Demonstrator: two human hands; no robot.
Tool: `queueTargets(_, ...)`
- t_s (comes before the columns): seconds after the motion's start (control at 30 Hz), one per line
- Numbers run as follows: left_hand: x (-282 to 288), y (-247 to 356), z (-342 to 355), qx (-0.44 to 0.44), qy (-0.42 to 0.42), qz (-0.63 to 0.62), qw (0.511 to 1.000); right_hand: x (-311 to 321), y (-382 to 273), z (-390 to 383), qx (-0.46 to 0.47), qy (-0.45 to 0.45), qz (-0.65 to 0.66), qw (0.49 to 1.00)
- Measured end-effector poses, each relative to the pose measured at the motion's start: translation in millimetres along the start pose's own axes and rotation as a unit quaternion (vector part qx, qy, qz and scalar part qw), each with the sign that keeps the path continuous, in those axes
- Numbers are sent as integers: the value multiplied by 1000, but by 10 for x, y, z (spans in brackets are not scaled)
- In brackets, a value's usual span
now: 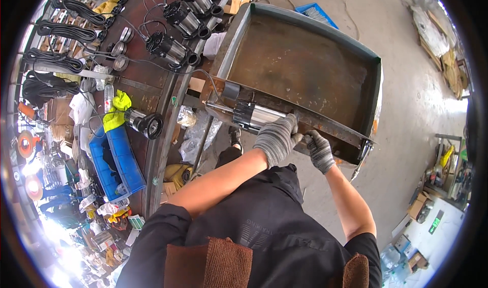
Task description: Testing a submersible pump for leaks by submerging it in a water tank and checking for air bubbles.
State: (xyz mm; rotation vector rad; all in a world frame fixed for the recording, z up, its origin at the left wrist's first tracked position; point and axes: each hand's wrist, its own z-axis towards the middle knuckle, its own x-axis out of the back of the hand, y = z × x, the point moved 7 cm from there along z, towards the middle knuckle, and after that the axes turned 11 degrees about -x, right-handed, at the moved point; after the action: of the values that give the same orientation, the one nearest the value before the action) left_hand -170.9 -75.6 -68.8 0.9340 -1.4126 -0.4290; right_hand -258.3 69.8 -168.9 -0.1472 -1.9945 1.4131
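A submersible pump (262, 116) with a steel barrel and a black end lies sideways on the near ledge of a rusty metal tank (363, 130). My left hand (278, 139), in a grey striped glove, is closed around the pump's right end and covers it. Close beside it, my right hand (319, 151), gloved alike, has its fingers curled shut at the ledge's near edge. What those fingers hold, if anything, is hidden. A thin cable (202, 70) runs from the left bench toward the tank's ledge.
Several similar pumps (175, 51) stand on the dark bench (145, 87) at left, with coiled black cables (56, 59) beyond. A blue bin (129, 161) and another pump (147, 124) sit nearer. A blue tray (317, 14) lies on the floor behind the tank.
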Motion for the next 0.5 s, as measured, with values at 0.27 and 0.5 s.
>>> queueTargets(0.27,1367,-1102,-421,-89,131,189,969,23,128,133,-33,-128,1,991)
queueTargets(0.5,1477,-2672,-570,-44,-11,-81,996,-92,248,182,-57,-307,-300,901)
